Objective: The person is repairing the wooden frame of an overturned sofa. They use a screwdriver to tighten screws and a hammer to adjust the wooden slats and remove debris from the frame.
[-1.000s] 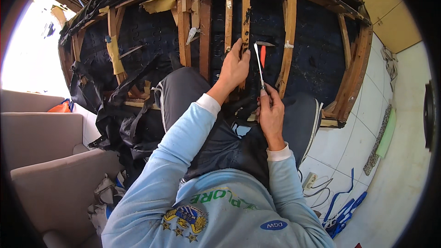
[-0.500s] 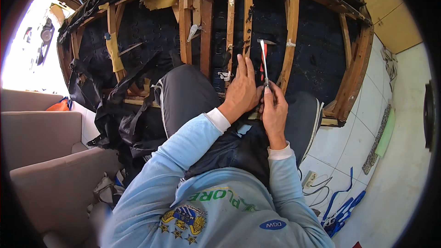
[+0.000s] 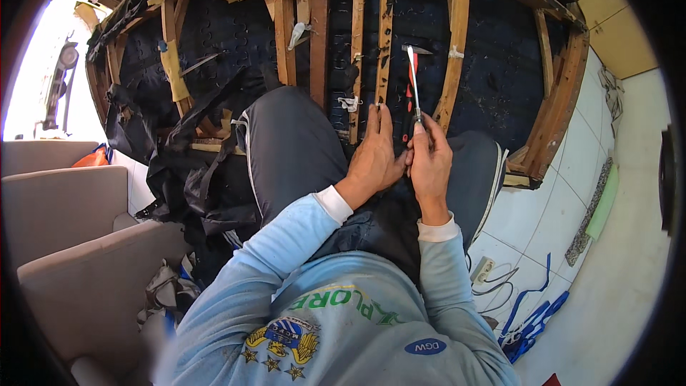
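Observation:
My left hand [image 3: 371,161] rests with its fingers stretched out, their tips at the near part of a narrow wooden slat [image 3: 384,43] dotted with black scraps. Beside it, my right hand [image 3: 430,161] is closed round a screwdriver [image 3: 414,84], whose bare metal shaft points away from me; its handle is mostly hidden in the grip. The thumb side of my left hand comes close to my right fingers. Behind the shaft lies a hammer [image 3: 409,97] with a red and black handle. Both tools are over the open wooden furniture frame [image 3: 451,64].
Torn black fabric [image 3: 207,186] hangs at the frame's left. Beige cushioned seats [image 3: 64,200] stand at left. On the tiled floor [image 3: 539,204] at right lie a power socket [image 3: 483,269] with cable, blue straps [image 3: 532,329] and a green roll [image 3: 600,200].
Both hands have drawn slightly back toward me along the slat, the screwdriver still in my right hand. The view has shifted a little, so the frame sits higher in the picture.

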